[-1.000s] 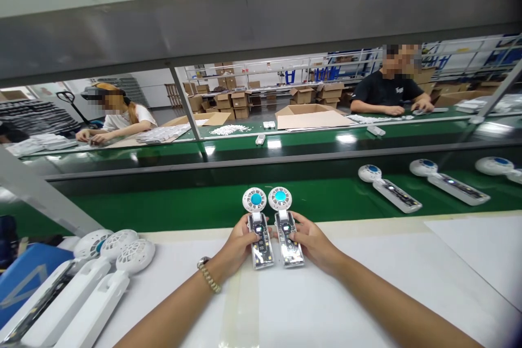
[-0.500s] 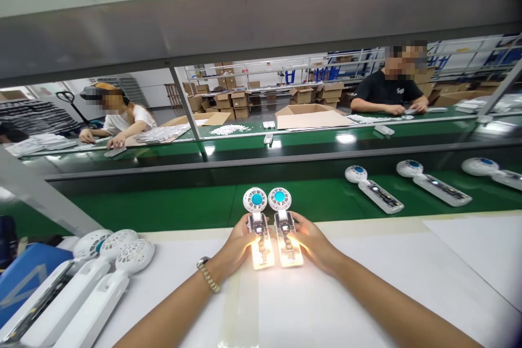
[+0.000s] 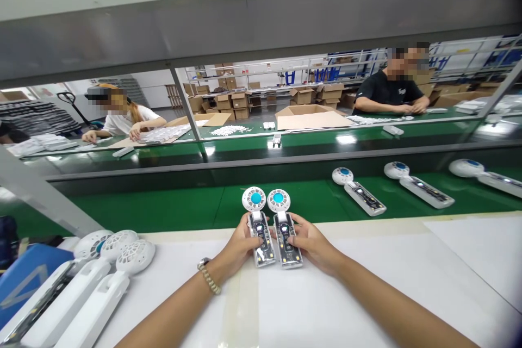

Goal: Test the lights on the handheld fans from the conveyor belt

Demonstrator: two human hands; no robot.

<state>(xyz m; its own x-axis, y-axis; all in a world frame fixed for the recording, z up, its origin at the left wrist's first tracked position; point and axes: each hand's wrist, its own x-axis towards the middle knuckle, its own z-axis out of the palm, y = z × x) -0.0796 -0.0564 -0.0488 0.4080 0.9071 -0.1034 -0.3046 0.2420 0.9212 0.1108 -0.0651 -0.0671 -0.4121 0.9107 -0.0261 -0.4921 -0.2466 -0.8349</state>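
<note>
My left hand [image 3: 240, 242] is wrapped round a handheld device [image 3: 267, 254] with a round white vented head and a teal centre. Its thumb lies on the clear front, through which a dark circuit board shows. A matching device [image 3: 290, 255] is held in my right hand [image 3: 312, 240], the thumb on its front as well. Both devices are side by side, heads pointing away from me, over the near edge of the green belt [image 3: 155, 206] and the white work surface [image 3: 326, 304]. Their bright lamps are off, with small yellow squares visible on the boards.
More devices [image 3: 365, 198] lie in a row on the belt at right. Several white ones [image 3: 92, 304] rest at lower left beside a blue bin [image 3: 30, 277]. A metal post [image 3: 44, 196] stands at left. Two people [image 3: 389, 92] work across the line.
The bright orange-white glow on both held devices has gone out. Devices on the right of the belt have shifted left. The left co-worker's hand has left a white part, which now lies alone.
</note>
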